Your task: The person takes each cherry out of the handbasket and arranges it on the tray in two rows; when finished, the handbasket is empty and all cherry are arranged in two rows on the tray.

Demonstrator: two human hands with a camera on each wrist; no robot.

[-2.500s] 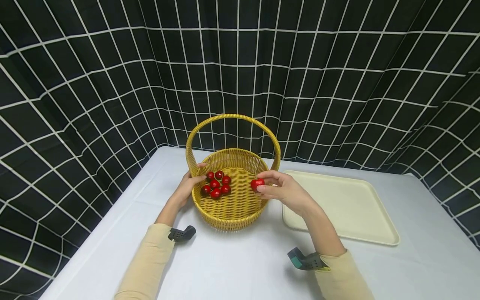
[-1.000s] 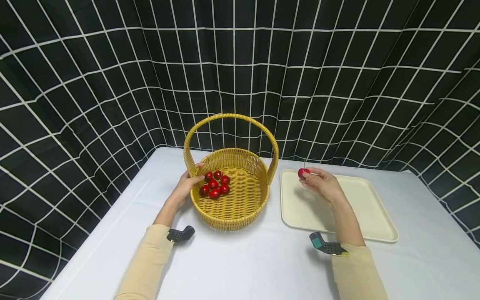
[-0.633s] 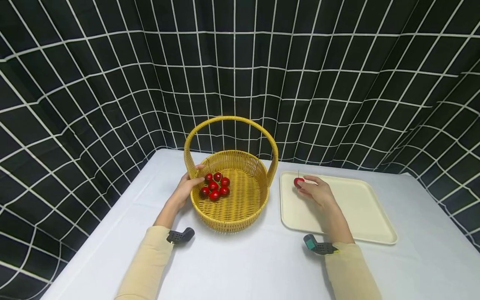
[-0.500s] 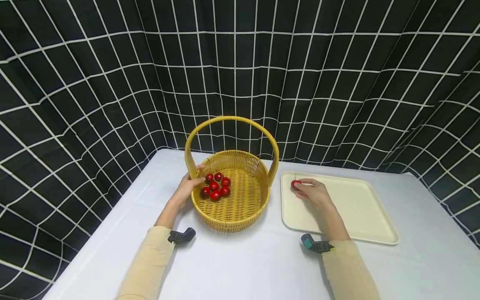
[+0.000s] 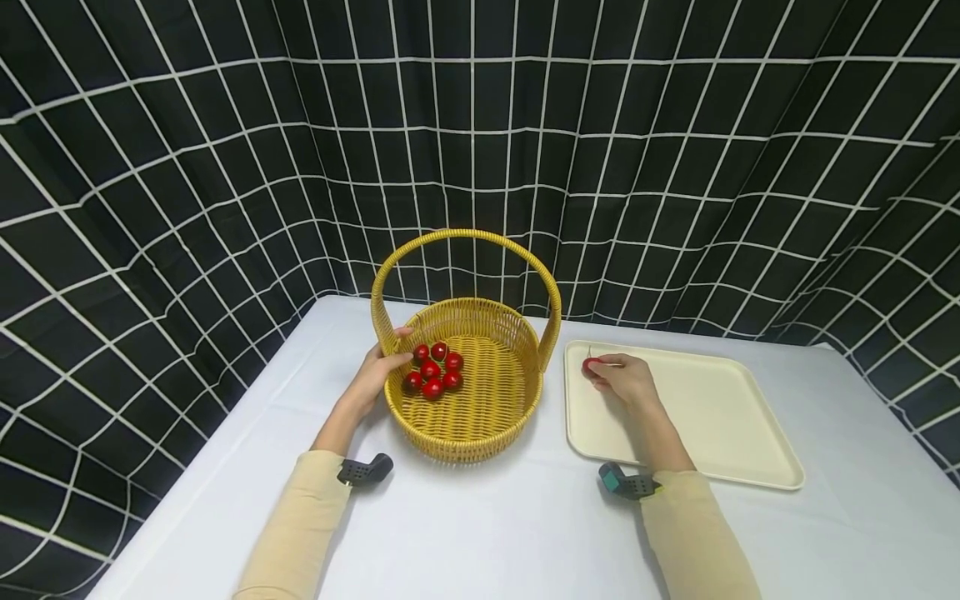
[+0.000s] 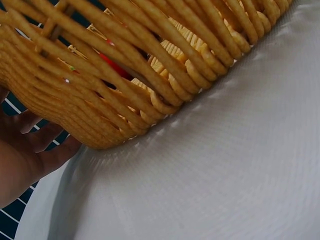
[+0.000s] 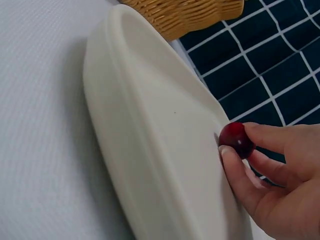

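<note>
Closest to you are your beige sleeves (image 5: 701, 533), each wrist carrying a dark camera mount (image 5: 626, 482), the right one with a teal patch; no brand, label or writing can be read on either. Beyond them runs the white-covered bench (image 5: 480, 533).

Past that, at your left, stands the yellow woven basket (image 5: 463, 451), upright. Your left hand (image 5: 372, 372) holds its left side, thumb over the rim and fingers along the outer wall. Seven red cherries (image 5: 430, 370) lie together inside against that side, just beside your thumb.

To the right of the basket, and apart from it, lies the cream tray (image 5: 720, 408), unmarked by any lettering you could read. Over its left end your right hand (image 5: 626, 379) pinches a single cherry (image 5: 591, 367) between thumb and fingertips, its thin stem (image 5: 589, 351) pointing up. You cannot tell whether the fruit touches the tray.

The step in hand looks like setting that cherry down; the next move calls for resting it on the tray, then parting your fingers gently so it doesn't roll.

Farthest off, behind the basket's arched handle (image 5: 465, 233), hangs a black cloth (image 5: 491, 158) with a white grid, with no writing visible.
</note>
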